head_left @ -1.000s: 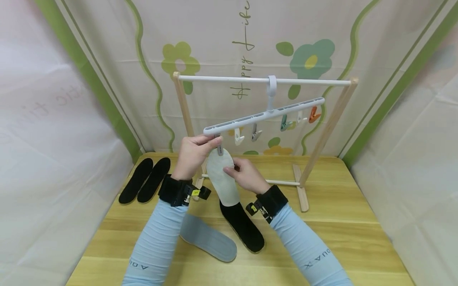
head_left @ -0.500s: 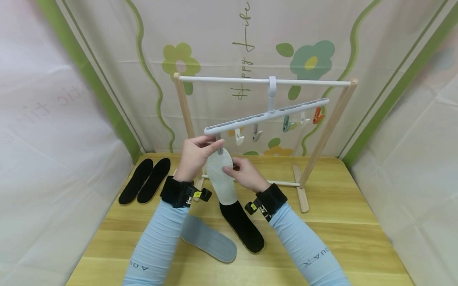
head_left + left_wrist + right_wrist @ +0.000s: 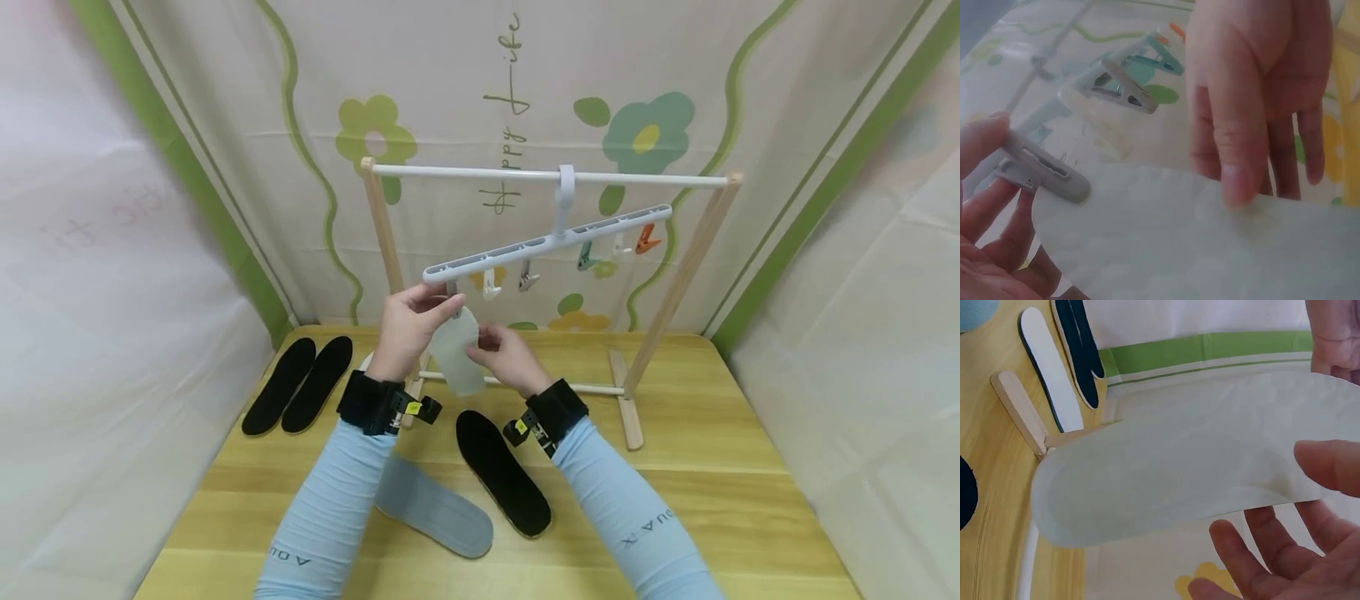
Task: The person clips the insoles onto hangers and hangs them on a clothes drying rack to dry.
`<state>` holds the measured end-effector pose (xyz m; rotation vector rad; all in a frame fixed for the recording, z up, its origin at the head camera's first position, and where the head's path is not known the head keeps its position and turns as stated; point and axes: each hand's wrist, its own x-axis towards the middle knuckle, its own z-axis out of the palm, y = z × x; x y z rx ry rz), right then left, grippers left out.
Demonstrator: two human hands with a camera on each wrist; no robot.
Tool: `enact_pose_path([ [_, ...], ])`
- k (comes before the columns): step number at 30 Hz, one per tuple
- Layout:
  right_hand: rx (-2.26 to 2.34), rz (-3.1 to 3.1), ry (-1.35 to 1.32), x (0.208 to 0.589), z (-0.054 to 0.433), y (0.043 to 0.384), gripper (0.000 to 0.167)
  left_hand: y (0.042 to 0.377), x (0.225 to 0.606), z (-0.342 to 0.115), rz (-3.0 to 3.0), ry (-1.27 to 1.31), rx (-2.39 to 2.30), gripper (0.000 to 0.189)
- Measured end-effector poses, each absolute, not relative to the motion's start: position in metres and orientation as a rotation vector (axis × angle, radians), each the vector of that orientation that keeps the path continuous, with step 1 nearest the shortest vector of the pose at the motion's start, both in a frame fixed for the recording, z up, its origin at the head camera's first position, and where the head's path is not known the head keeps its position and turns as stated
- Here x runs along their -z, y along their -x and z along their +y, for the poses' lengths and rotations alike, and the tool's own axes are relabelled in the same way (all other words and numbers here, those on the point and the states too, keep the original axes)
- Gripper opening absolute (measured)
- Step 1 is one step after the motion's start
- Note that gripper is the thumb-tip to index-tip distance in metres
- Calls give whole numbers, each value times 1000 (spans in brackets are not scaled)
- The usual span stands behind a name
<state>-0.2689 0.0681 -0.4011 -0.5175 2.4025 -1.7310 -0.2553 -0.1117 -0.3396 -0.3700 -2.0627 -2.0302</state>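
Observation:
My left hand (image 3: pixel 403 332) pinches a grey clip (image 3: pixel 1054 169) at the left end of a white clip hanger (image 3: pixel 543 245). Between the clip's jaws lies the top edge of a pale insole (image 3: pixel 454 358); how deep it sits is hard to tell. With thumb and fingers, my right hand (image 3: pixel 512 358) holds the same insole by its long right edge. In the right wrist view, the insole's free end reaches out to the left, above the table. Other clips hang along the bar, among them a white clip (image 3: pixel 491 285), a green clip (image 3: pixel 585 255) and an orange clip (image 3: pixel 647 240).
The hanger hooks over the rail (image 3: pixel 472 172) of a wooden-legged rack. On the table (image 3: pixel 645 533) lie a black insole (image 3: pixel 504 475), a grey-blue insole (image 3: pixel 438 508) and a pair of black insoles (image 3: pixel 318 385) at left. A white insole (image 3: pixel 1054 369) lies behind my left wrist.
The pale insole's lower end has swung up and back, uncovering the whole black insole below it. The hanger's right end has shifted slightly left. Both hands keep their hold.

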Motion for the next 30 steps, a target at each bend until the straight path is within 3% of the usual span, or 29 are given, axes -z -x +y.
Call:
enact_pose_path([
  [17,1702,2397,437,403,64,287,39,270,350,-114,-2070,361,1994,42],
  [30,1760,2356,324,406,67,292,54,281,354,-119,-2119,339,1961,47],
])
